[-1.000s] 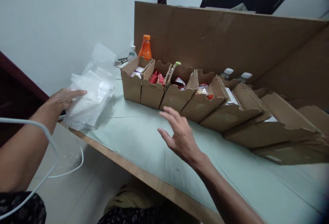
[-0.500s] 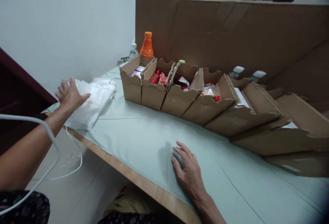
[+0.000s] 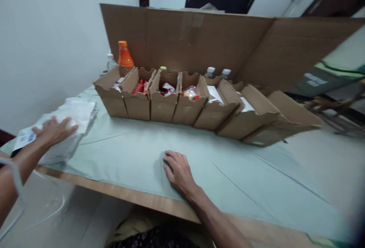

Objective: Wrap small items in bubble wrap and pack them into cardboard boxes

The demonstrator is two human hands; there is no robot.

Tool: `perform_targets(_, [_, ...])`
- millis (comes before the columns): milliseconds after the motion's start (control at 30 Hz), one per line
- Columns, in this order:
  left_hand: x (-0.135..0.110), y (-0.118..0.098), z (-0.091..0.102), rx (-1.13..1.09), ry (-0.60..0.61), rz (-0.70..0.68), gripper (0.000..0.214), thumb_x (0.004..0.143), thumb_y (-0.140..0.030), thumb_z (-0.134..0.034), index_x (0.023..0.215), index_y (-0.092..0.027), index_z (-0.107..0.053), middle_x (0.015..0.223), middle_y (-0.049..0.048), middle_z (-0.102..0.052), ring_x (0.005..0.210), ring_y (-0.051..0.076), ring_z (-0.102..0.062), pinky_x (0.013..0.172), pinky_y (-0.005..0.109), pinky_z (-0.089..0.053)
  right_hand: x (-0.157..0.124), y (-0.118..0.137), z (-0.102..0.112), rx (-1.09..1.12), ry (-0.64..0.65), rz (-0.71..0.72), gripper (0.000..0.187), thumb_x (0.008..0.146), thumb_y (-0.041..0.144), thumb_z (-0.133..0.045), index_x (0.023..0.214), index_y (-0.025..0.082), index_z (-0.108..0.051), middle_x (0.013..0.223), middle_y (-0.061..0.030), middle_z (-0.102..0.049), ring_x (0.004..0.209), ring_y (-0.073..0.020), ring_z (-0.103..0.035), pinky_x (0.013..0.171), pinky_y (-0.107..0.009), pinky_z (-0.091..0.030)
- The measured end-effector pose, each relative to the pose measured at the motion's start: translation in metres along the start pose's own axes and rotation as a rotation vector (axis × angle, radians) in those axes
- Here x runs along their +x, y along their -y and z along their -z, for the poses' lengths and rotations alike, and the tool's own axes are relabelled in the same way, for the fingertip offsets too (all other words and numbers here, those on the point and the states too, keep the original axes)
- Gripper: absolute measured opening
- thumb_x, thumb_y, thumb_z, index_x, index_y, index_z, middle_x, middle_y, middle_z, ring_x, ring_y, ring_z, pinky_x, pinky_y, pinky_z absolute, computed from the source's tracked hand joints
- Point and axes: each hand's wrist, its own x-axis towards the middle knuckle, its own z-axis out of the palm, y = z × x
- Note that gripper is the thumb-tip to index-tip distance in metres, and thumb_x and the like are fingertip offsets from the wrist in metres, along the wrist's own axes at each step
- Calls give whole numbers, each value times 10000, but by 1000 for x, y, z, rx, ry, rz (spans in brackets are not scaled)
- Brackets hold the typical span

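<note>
My left hand lies over a stack of clear bubble-wrap bags at the left of the table, its fingers spread and not closed on anything. By its wrist, a sheet with blue print shows on the left, partly covered by the forearm. My right hand rests on the pale green tabletop cover, near the front edge. Its fingers are loosely bent, the thumb stands a little apart, and nothing shows in its grasp.
Several cardboard bins in a row hold red packets, white boxes and other packets. Behind them stand an orange bottle, clear bottles and a tall cardboard screen. A white cable hangs at lower left.
The view has swung right. My left hand has come down onto the bubble-wrap bags, and the printed sheet has come into sight. My right hand has settled lower on the table, its fingers closer together.
</note>
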Motion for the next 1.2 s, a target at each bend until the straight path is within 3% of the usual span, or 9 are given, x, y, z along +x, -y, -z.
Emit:
perform_targets(67, [-11,-25,9,-13,-155,33,750,981,-572,-192,1472,-69,-454,1633,347,-235,1471,540,-297,1078,788,-241,0,4,0,-14,33,-35,227,906,143,-618,1110,201,-699,1285,-122,-702,1143,-275,-642,967,-440,-491])
perform_targets(133, [-30,-65,12,-91,-252,-43,736,984,-566,-233,1519,-90,-405,1660,312,-195,1504,489,-268,1148,680,-260,1,7,1,-62,80,-65,233,913,158,-627,1132,201,-694,1316,-113,-687,1164,-261,-627,989,-420,-474])
perform_targets(200, [-57,-114,8,-153,-131,-202,724,983,-473,-318,1534,-4,-363,1632,361,-216,1505,479,-285,1163,600,-297,1,11,3,-123,120,-90,229,922,169,-627,1140,199,-690,1346,-104,-671,1172,-248,-616,996,-400,-466])
perform_targets(300, [-103,-181,-14,-164,-8,-414,680,968,-464,-433,1533,-85,-434,1657,286,-271,1532,428,-281,1184,541,-297,1,19,6,-193,128,-138,224,938,205,-620,1153,184,-680,1401,-121,-630,1177,-268,-592,1005,-417,-453])
perform_targets(400, [-137,-214,-38,-154,54,-551,605,997,-473,-395,1526,-189,-472,1652,205,-351,1535,394,-290,1186,590,-263,1,25,6,-243,120,-184,266,965,259,-591,1203,158,-654,1449,-160,-579,1225,-312,-546,1021,-468,-428])
perform_targets(533, [-150,-216,-51,-131,50,-606,607,1022,-473,-329,1549,-192,-435,1659,204,-338,1540,401,-266,1183,644,-206,2,25,4,-267,130,-191,277,984,284,-565,1223,167,-641,1424,-145,-594,1244,-312,-523,1017,-466,-412])
perform_targets(767, [-144,-213,-48,-92,30,-619,630,1026,-509,-295,1561,-197,-413,1662,207,-326,1528,406,-283,1167,637,-235,5,26,0,-293,124,-187,266,991,287,-542,1213,173,-634,1407,-142,-605,1228,-308,-516,1008,-453,-395])
perform_targets(1200, [-156,-199,-50,-56,-28,-681,620,1019,-476,-306,1537,-168,-452,1614,235,-387,1476,428,-341,1119,640,-287,-14,45,-4,-340,91,-166,308,1032,324,-524,1283,154,-581,1460,-135,-577,1321,-263,-498,1046,-419,-405])
